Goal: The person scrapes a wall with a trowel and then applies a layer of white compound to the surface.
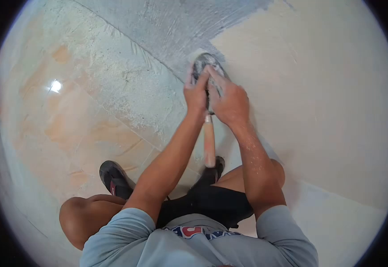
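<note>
The left hand (195, 95) and right hand (233, 106) are close together, clamped on the blade (212, 60) of a trowel (208, 119). It lies lengthwise between them, wooden handle (209, 144) toward the body, neither hand clearly nearer that handle.

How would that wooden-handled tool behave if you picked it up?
The tool would probably stay stiff: its handle looks straight and solid. Its dark head may feel slippery, given the pale residue on it. Held only there, it might tip, as the handle juts out well beyond.
</note>
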Demonstrator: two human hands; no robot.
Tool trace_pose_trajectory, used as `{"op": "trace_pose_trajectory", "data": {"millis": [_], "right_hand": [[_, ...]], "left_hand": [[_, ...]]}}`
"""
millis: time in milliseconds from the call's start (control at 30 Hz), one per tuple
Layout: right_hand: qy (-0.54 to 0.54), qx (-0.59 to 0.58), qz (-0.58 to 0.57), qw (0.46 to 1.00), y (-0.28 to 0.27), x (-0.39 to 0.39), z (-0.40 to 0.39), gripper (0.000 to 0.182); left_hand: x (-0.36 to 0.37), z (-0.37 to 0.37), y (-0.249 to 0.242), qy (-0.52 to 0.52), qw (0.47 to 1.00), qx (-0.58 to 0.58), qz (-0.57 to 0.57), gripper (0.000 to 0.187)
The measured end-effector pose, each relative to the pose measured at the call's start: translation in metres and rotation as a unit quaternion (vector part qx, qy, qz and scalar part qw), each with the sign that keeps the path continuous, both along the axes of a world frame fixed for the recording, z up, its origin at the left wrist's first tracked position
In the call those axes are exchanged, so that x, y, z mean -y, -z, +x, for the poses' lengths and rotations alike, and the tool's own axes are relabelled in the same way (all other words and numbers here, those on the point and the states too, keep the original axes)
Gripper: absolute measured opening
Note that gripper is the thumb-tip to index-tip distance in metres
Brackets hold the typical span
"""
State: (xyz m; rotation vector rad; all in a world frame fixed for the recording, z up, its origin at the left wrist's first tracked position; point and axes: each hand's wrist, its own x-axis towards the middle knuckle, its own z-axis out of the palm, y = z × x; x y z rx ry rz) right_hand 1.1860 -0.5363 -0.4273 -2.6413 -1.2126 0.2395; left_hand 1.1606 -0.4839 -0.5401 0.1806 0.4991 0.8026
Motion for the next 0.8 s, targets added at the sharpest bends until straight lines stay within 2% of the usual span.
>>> {"op": "trace_pose_trajectory", "data": {"millis": [33, 67, 133, 233, 367, 433, 467, 533, 567, 633, 667, 733, 800], "right_hand": [[0.016, -0.011, -0.015, 1.0, -0.004, 0.006, -0.002, 0.045], [0.003, -0.011, 0.035, 0.999, 0.0, 0.017, 0.0, 0.045], [0.009, -0.012, 0.018, 1.0, -0.008, 0.013, -0.002, 0.045], [-0.002, 0.002, 0.009, 1.0, 0.0, 0.005, 0.003, 0.044], [-0.023, -0.007, 0.02, 1.0, 0.014, -0.004, 0.007, 0.044], [-0.014, -0.008, 0.018, 1.0, 0.01, 0.0, 0.002, 0.044], [-0.016, -0.008, 0.019, 1.0, 0.007, 0.008, 0.0, 0.044], [0.003, 0.005, 0.018, 1.0, 0.002, 0.02, 0.001, 0.045], [0.008, -0.012, 0.019, 1.0, -0.003, 0.019, 0.001, 0.044], [0.01, -0.006, 0.007, 1.0, -0.008, 0.01, -0.001, 0.042], [0.023, -0.019, -0.029, 0.999, -0.011, 0.001, -0.003, 0.041], [-0.021, -0.009, 0.033, 0.999, 0.01, -0.006, 0.007, 0.043], [-0.019, -0.008, 0.017, 1.0, 0.01, -0.009, 0.006, 0.043]], "left_hand": [[0.008, 0.002, 0.003, 0.01, 0.998, -0.062, 0.019, 0.071], [0.016, 0.0, -0.008, 0.013, 0.998, -0.06, -0.005, 0.071], [0.022, -0.001, -0.019, 0.015, 0.997, -0.063, -0.032, 0.071], [0.011, 0.01, 0.01, -0.007, 0.999, -0.045, -0.01, 0.071], [-0.008, 0.006, 0.012, -0.017, 0.999, -0.037, -0.008, 0.069], [-0.001, 0.001, 0.012, 0.012, 0.995, -0.092, 0.032, 0.069], [0.006, 0.0, 0.008, 0.011, 0.997, -0.07, 0.005, 0.07], [0.02, 0.004, -0.002, 0.016, 0.994, -0.108, 0.009, 0.07], [0.024, 0.002, -0.012, 0.002, 0.998, -0.037, -0.043, 0.069], [0.014, -0.001, -0.011, 0.024, 0.996, -0.089, 0.004, 0.069], [0.011, 0.004, -0.002, 0.011, 0.998, -0.048, -0.037, 0.067], [-0.004, 0.006, 0.007, -0.015, 0.999, -0.035, -0.021, 0.066], [-0.01, 0.003, 0.004, -0.009, 0.999, -0.03, -0.023, 0.068]]}}
